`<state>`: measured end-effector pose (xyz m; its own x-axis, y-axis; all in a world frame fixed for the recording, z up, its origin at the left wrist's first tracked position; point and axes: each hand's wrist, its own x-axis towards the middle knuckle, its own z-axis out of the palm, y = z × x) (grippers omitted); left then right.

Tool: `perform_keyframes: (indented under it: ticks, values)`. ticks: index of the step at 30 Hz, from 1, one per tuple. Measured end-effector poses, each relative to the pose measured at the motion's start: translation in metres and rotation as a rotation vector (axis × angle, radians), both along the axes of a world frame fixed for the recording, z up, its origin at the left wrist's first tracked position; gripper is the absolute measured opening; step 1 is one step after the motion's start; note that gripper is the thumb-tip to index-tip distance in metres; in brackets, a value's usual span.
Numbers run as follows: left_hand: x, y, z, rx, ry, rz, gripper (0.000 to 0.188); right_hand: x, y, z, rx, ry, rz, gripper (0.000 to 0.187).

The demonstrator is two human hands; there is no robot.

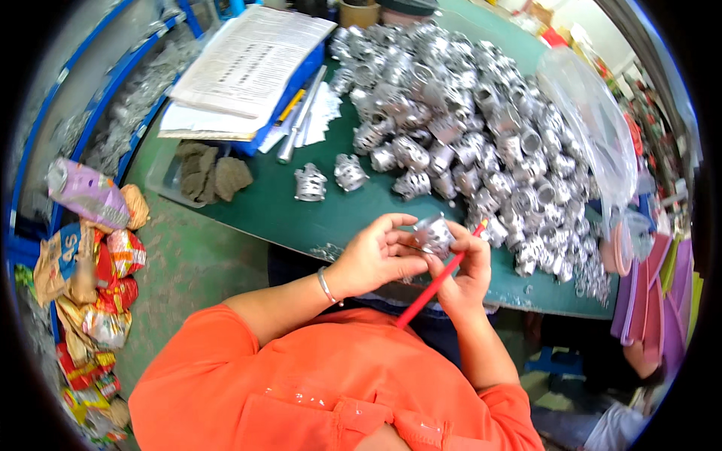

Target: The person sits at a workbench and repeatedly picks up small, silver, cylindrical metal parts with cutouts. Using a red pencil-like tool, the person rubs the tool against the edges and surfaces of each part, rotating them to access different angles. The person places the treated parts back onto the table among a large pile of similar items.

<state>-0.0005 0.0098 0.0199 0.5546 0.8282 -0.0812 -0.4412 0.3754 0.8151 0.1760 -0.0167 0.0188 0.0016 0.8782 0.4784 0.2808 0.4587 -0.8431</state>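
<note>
My left hand [380,254] pinches a small silvery metal part [434,234], a short ring-like cylinder with cut-outs. On the part's other side is my right hand [468,270], its fingertips against or very near the metal. A slim red stick-like tool [432,289] with a yellowish tip is gripped in that same hand, slanting from upper right to lower left. Both hands are in front of my chest, over the table's near edge. Two similar metal parts [309,183] [350,173] stand apart on the green table [263,222]. A large heap of such parts [451,113] covers its middle and right.
Papers [241,64] lie on a blue folder at the far left, with a metal rod [302,113] beside them. Brown sponge-like pads [210,174] sit in a clear tray. A clear plastic bag [590,113] borders the heap. Snack packets [94,301] line the left floor.
</note>
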Motion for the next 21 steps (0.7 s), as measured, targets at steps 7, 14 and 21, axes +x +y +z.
perform_keyframes:
  ticks: [7, 14, 21]
  values:
    - [0.006, -0.002, -0.003, -0.015, -0.004, 0.053, 0.041, 0.005, -0.013, 0.004, -0.221, 0.205, 0.061, 0.032]
    - [0.005, -0.005, 0.006, 0.155, 0.154, 0.064, 0.058, 0.007, -0.016, 0.015, -0.431, 0.477, 0.206, 0.032]
    - [0.005, -0.011, -0.002, 0.230, 0.210, 0.015, 0.059, 0.009, -0.021, 0.013, -0.540, 0.624, 0.196, 0.030]
